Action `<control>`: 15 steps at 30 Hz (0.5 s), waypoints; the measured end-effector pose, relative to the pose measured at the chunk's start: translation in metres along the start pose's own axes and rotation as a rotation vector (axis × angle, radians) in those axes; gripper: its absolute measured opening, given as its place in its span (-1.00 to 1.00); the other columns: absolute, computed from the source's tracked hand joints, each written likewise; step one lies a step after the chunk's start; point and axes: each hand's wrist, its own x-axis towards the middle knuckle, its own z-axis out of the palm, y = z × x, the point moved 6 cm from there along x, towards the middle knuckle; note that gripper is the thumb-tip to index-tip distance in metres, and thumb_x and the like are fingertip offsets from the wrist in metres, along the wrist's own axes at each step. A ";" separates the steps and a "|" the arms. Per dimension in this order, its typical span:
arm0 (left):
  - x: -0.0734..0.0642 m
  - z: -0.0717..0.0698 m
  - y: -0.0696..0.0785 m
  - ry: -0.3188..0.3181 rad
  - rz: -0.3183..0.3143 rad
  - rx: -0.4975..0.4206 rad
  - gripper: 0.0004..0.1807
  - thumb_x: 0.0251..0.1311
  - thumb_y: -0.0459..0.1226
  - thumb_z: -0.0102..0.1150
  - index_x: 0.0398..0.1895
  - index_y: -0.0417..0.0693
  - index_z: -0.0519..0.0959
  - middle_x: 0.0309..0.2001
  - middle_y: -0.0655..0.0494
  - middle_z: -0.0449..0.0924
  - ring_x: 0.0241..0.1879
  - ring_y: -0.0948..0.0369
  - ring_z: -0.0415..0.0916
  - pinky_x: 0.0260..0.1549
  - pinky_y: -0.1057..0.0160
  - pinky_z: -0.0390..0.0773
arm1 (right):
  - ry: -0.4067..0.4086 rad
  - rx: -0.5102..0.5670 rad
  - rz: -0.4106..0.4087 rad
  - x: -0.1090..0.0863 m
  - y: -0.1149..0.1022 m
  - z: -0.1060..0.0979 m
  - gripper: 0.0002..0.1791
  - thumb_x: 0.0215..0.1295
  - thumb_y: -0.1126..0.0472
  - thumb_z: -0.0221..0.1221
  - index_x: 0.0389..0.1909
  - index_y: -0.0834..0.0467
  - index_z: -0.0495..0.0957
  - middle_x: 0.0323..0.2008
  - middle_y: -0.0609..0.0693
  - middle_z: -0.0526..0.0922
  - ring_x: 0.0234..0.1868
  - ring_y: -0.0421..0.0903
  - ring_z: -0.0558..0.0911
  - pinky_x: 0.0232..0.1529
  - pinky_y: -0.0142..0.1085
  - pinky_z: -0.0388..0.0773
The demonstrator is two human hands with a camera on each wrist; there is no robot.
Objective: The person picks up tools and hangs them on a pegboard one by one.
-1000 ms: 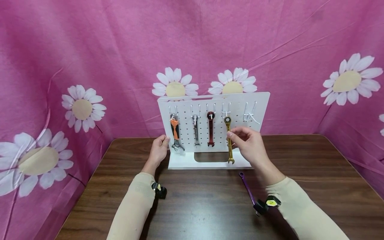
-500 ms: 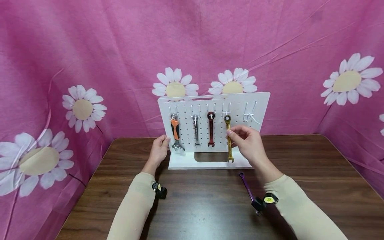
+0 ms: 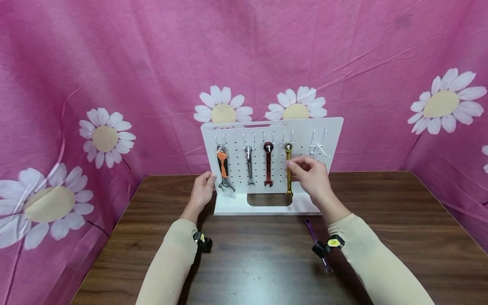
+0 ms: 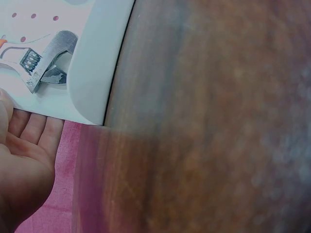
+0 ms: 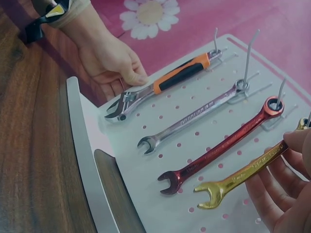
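My right hand (image 3: 314, 173) pinches a gold combination wrench (image 3: 289, 182) by its shaft, thumb in front. The wrench stands upright against a white pegboard (image 3: 332, 127), its ring end at a hook and its open end down. In the right wrist view, the fingers lie behind the gold wrench (image 5: 238, 179). My left hand (image 3: 202, 188) holds the board's left edge, thumb in front. Beside it hangs an orange-and-black adjustable wrench (image 3: 223, 164). A silver wrench (image 3: 249, 164) and a red wrench (image 3: 268, 165) hang between the hands.
A purple wrench (image 3: 310, 230) lies on the wooden table (image 3: 251, 262) under my right wrist, partly covered by the wrist camera (image 3: 319, 249). A bare white hook (image 3: 316, 148) sticks out at the board's right. Pink flowered cloth (image 3: 244, 55) surrounds the table.
My right hand has lifted the gold wrench slightly and moved it left and in toward the board, bringing its ring end up to the hook. The left hand has stayed put.
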 end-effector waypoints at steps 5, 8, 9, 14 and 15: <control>0.000 0.000 0.001 0.002 0.003 0.000 -0.72 0.68 -0.37 -0.04 -0.22 -0.40 0.54 -0.20 0.06 0.70 0.00 0.08 0.71 0.25 -0.08 0.73 | 0.026 0.002 0.055 0.011 0.010 0.000 -0.61 0.55 0.15 0.33 0.08 0.43 0.65 -0.34 -0.25 0.68 -0.33 -0.32 0.66 -0.19 -0.46 0.76; 0.000 0.000 0.001 -0.001 0.006 0.001 -0.72 0.68 -0.37 -0.04 -0.21 -0.41 0.54 -0.18 0.02 0.71 0.01 0.08 0.70 0.26 -0.10 0.72 | 0.042 -0.001 0.077 0.017 0.015 0.000 -0.60 0.54 0.11 0.34 0.08 0.41 0.67 -0.30 -0.21 0.72 -0.34 -0.32 0.69 -0.18 -0.48 0.75; 0.000 0.000 0.001 -0.002 0.006 0.003 -0.72 0.68 -0.37 -0.04 -0.21 -0.41 0.54 -0.17 0.00 0.71 0.02 0.08 0.70 0.26 -0.10 0.72 | 0.045 -0.005 0.080 0.018 0.017 0.000 -0.59 0.54 0.10 0.35 0.08 0.41 0.67 -0.26 -0.18 0.73 -0.35 -0.32 0.70 -0.18 -0.48 0.75; 0.000 -0.001 -0.001 -0.004 -0.002 0.022 -0.72 0.69 -0.35 -0.05 -0.20 -0.39 0.54 -0.14 -0.05 0.71 0.01 0.10 0.68 0.26 -0.10 0.71 | 0.044 -0.055 0.068 0.019 0.026 -0.002 -0.58 0.56 0.09 0.33 0.09 0.42 0.69 -0.13 0.09 0.85 -0.32 -0.30 0.77 -0.13 -0.46 0.77; 0.001 -0.001 -0.001 -0.003 -0.001 0.026 -0.71 0.70 -0.35 -0.06 -0.19 -0.39 0.55 -0.13 -0.05 0.71 0.01 0.11 0.69 0.26 -0.10 0.72 | 0.043 -0.071 0.067 0.018 0.028 -0.004 -0.59 0.57 0.10 0.31 0.10 0.41 0.70 -0.11 0.14 0.86 -0.31 -0.30 0.78 -0.12 -0.45 0.78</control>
